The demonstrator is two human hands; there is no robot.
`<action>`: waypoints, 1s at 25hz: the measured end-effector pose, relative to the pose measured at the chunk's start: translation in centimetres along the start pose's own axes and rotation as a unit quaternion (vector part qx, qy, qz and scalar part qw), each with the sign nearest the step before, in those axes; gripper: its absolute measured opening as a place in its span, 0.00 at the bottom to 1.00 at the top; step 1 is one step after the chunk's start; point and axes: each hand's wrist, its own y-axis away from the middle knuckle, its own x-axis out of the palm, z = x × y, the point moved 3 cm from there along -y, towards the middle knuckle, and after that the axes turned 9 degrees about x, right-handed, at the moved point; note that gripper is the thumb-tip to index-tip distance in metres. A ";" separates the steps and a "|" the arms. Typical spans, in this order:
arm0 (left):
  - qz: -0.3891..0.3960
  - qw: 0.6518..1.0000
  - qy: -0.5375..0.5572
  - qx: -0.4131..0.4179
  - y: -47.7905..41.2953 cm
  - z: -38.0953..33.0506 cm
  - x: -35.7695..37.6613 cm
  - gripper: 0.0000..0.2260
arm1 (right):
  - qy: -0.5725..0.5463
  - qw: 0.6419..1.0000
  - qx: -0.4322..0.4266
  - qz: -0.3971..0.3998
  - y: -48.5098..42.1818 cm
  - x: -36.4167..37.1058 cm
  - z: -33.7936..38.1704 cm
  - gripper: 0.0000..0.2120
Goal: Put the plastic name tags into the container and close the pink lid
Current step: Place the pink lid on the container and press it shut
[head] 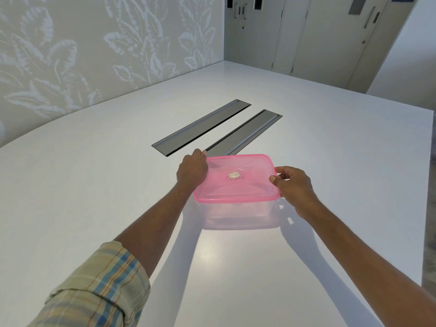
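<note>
A clear plastic container (238,214) stands on the white table, with a translucent pink lid (237,178) lying flat on top of it. The lid carries a small round sticker and handwriting at its middle. My left hand (191,169) grips the lid's far left corner. My right hand (293,187) pinches the lid's right edge, thumb on top. No name tags show on the table, and whatever is inside the container is too faint to make out.
Two long grey cable-slot covers (200,127) (245,133) lie flush in the white table (94,185) just beyond the container. A leaf-patterned wall runs along the left, cupboard doors stand at the back, and the table's right edge (424,185) drops away.
</note>
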 end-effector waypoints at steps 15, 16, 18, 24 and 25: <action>-0.007 1.000 -0.019 0.008 -0.3 0.2 0.8 0.20 | 0.338 0.933 -0.122 0.029 -2.8 5.1 3.1 0.32; -0.007 1.000 -0.023 0.011 -0.4 0.2 0.8 0.19 | 0.349 0.929 -0.117 0.020 -3.4 5.3 3.5 0.33; -0.007 1.000 -0.022 0.014 -0.5 0.3 0.8 0.19 | 0.351 0.929 -0.116 0.009 -4.9 5.4 4.1 0.33; -0.002 1.000 -0.026 0.010 -0.6 0.4 0.8 0.19 | 0.363 0.929 -0.075 0.013 -8.3 5.7 5.4 0.36; -0.001 1.000 -0.024 0.007 -0.7 0.4 0.8 0.17 | 0.368 0.927 -0.072 0.020 -8.8 5.6 5.5 0.35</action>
